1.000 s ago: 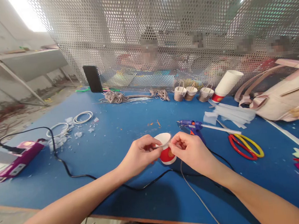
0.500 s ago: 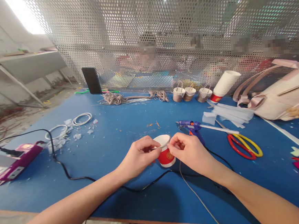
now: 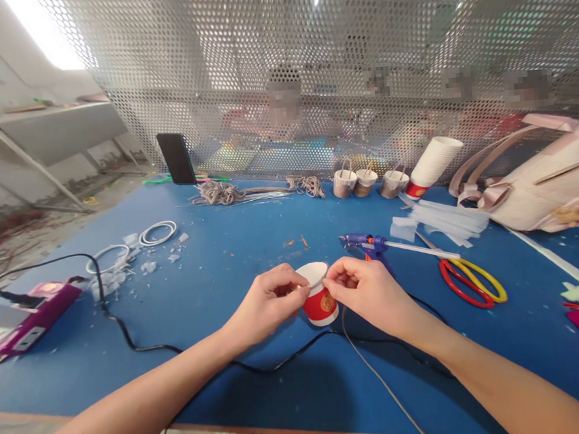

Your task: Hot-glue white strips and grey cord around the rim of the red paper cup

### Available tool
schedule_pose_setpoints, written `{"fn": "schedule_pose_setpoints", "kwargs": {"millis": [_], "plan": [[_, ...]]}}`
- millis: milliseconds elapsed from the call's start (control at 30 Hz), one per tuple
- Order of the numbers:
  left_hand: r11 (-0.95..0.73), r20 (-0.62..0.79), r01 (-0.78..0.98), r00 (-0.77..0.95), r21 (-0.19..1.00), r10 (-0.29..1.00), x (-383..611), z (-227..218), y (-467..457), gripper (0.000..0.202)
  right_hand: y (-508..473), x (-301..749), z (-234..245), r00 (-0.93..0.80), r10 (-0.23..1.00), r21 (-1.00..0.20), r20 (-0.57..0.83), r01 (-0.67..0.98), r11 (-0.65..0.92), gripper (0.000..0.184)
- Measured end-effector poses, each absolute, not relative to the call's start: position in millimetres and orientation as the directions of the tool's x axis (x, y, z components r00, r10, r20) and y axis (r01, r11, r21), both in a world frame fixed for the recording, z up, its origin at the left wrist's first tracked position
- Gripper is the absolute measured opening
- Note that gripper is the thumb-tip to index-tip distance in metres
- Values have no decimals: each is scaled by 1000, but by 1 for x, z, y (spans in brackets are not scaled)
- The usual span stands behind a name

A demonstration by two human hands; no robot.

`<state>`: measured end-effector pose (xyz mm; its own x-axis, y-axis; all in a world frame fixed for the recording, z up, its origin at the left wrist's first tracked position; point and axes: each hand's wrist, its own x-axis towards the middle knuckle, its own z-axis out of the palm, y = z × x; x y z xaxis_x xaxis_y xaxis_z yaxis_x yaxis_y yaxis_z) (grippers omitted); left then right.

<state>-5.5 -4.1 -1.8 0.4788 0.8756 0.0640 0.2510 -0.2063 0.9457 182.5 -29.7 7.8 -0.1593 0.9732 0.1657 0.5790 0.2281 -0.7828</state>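
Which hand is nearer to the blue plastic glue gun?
Right. The right hand is close, on the near side of the glue gun; the left hand is farther left, across the red and white paper cup.

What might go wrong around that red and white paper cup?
The red and white paper cup, handled at its rim, might buckle. The thin grey cord crosses the long black cable, so the two might tangle. The blue plastic glue gun lies near the right hand and might get knocked.

"Is all the cup (image 3: 321,306) visible?"
"No, the left hand (image 3: 275,300) hides part."
"And the string (image 3: 377,374)?"
"Its top goes behind the right hand (image 3: 368,294); the bag (image 3: 562,179) is cut off at right."
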Motion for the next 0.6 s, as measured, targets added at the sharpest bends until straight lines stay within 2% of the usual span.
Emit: {"fn": "schedule_pose_setpoints", "kwargs": {"millis": [267, 467, 600], "plan": [[-145, 3, 233, 517, 962, 856, -6, 5, -2, 23, -30, 185, 11, -167, 972, -773, 165, 591, 232, 7], [-172, 8, 252, 543, 952, 840, -8, 4, 0, 27, -29, 187, 10, -188, 971, -805, 150, 547, 230, 5], [-236, 34, 285, 570, 929, 821, -8, 6, 1, 27, -29, 188, 10, -229, 965, -812, 126, 535, 233, 19]]}}
